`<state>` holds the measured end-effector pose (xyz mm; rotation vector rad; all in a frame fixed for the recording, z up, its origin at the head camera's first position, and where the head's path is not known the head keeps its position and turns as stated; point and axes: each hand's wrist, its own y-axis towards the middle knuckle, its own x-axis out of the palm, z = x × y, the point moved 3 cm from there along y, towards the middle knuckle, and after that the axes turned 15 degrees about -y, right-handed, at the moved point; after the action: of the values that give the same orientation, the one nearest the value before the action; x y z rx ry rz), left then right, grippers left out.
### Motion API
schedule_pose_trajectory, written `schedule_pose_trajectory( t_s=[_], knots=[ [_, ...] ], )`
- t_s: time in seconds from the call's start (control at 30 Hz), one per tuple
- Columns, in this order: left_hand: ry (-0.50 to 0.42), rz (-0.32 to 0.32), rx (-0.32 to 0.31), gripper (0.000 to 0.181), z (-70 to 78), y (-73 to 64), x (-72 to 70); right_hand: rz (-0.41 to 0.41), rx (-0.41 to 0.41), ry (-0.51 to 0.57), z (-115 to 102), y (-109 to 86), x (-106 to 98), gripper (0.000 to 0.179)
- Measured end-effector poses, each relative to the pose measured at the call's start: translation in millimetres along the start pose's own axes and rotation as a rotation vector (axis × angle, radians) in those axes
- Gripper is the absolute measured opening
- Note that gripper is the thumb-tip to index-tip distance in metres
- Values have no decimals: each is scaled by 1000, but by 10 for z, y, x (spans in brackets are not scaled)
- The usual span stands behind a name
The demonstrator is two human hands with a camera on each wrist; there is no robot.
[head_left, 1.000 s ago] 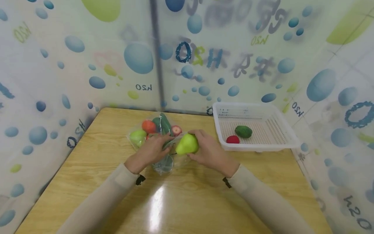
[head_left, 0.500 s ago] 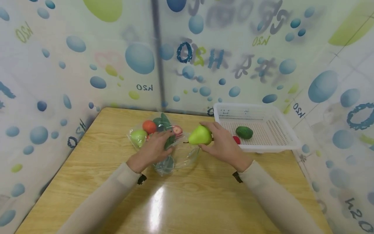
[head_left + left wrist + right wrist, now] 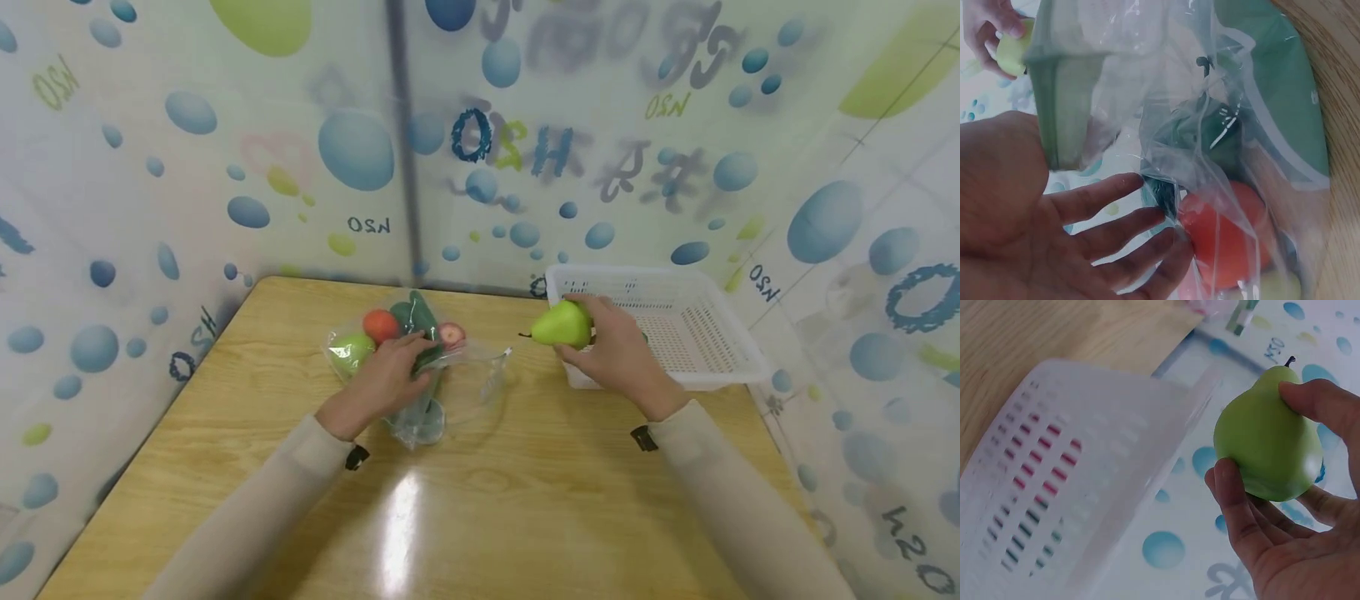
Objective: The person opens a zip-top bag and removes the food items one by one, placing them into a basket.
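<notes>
Left: a crinkled, transparent plastic bag (image 3: 468,392) containing a smooth green fruit (image 3: 349,353), a round red-orange one (image 3: 382,325) and an elongated dark-green vegetable (image 3: 422,317); my left hand (image 3: 381,377) rests on it, fingers loosely extended. Right: my right hand (image 3: 621,354) grasps a smooth, tapered green pear (image 3: 564,325), stem leftward, beside the left rim of a white slotted basket (image 3: 705,377); red (image 3: 1059,474) and dark-green objects (image 3: 1020,543) show through its slots. Throughout: wood-grained tabletop (image 3: 495,517), blue-spotted walls (image 3: 292,225).
</notes>
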<state>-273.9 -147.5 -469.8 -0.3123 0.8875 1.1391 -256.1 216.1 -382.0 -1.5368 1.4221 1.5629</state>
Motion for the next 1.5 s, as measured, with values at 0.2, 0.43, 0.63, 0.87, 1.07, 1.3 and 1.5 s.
schedule_pose_trajectory(
  t_s=[0.2, 0.43, 0.63, 0.87, 1.07, 1.3, 1.5],
  knots=[
    [53, 73, 71, 34, -520, 94, 159, -9, 82, -12, 264, -17, -83, 76],
    [31, 51, 25, 21, -207, -23, -25, -51, 190, -41, 592, -70, -139, 77],
    [45, 25, -88, 23, 241, -154, -254, -91, 265, -63, 880, -98, -159, 83],
    [57, 56, -64, 26, 205, -187, -282, -131, 352, -100, 1175, -155, -191, 84],
    [22, 27, -80, 29, 206, -187, -312, -150, 433, -144, 1390, -205, -183, 85],
    [11, 3, -106, 26, 210, -170, -340, -235, 470, -166, 1559, -279, -160, 84],
    [1, 20, -86, 28, 12, -148, -274, -295, 483, -165, 1621, -310, -134, 79]
  ],
)
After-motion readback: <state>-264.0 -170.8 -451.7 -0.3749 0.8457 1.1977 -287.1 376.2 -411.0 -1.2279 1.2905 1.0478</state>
